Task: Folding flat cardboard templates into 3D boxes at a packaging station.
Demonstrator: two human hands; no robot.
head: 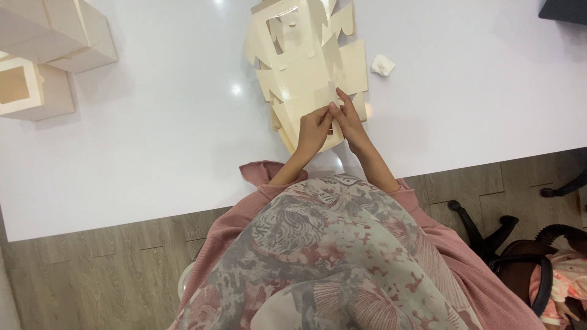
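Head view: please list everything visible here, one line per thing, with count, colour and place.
Flat die-cut box blanks: a stack, exact count unclear, cream, table centre, under both hands.
Assembled boxes: about three, cream, one with a square window, far left corner of the table.
Crumpled scrap: one, white, on the table right of the stack.
Table: one, glossy white.
Dark object: one, top right corner, cut off by the frame.
Office chair: one, black, on the wood floor at lower right.
Patterned scarf: one, grey and pink, over a pink garment.
Left hand: on the top blank's near edge.
Right hand: touching the same blank beside it.
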